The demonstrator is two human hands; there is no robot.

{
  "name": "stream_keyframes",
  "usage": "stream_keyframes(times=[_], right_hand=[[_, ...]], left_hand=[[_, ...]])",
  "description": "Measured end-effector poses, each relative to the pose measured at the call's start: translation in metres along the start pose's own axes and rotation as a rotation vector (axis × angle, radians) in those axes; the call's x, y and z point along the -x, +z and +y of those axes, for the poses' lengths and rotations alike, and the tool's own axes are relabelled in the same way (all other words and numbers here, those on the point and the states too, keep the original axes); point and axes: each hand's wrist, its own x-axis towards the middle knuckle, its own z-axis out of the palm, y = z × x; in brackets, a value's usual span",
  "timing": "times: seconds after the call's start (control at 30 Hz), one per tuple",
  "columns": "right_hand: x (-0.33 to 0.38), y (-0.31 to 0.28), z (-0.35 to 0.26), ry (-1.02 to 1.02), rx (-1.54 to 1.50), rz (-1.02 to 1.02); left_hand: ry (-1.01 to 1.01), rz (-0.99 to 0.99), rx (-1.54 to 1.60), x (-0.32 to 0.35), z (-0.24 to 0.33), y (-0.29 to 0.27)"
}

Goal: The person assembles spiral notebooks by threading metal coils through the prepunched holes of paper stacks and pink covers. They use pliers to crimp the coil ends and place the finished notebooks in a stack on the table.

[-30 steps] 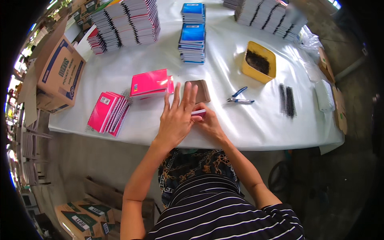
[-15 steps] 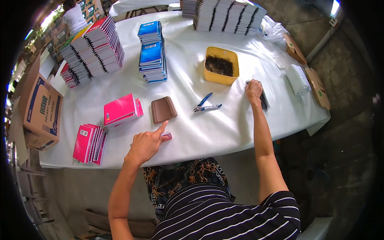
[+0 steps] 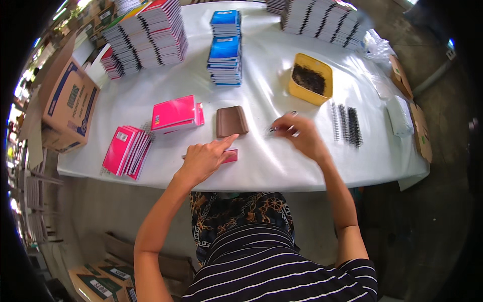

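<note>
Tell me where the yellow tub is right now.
In the head view, the yellow tub sits on the white table's far right half, right of the blue notebook stack and just beyond the black spiral coils.

Yellow tub; blue notebook stack; brown pad; black spiral coils; cardboard box.

Bright, even daylight falls on the white-covered desk, leaving only soft, faint shadows beneath the stacked notebooks. The cloth is near glare at centre. The right hand is smeared by motion blur; the left hand is sharp. Fisheye distortion bows the desk's edges, and a black vignette rings the frame.
</note>
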Motion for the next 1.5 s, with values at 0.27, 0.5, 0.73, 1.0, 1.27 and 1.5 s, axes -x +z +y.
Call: stream_keyframes(times=[0.27,0.5,0.73,1.0,1.27,1.5], right_hand=[[-0.014,0.065,0.008,-0.061,-0.138,-0.173],[-0.024,0.055,0.008,-0.038,-0.060,-0.379],[-0.025,0.055,0.012,-0.141,-0.080,-0.349],[-0.030,0.057,0.008,-0.178,-0.029,-0.292],[-0.036,0.048,-0.002,0.221,-0.095,-0.665],[-0.014,0.053,-0.004,-0.189,0.273,-0.426]], left_hand=[[-0.007,0.014,-0.023,0.000,0.000,0.002],[-0.014,-0.024,-0.004,0.000,-0.003,0.002],[-0.017,-0.009,0.018,0.000,-0.003,0.000],[-0.020,-0.025,0.055,0.000,-0.003,0.000],[-0.016,0.007,0.036,0.000,-0.002,0.000],[0.088,0.245,-0.123,0.001,0.003,0.010]])
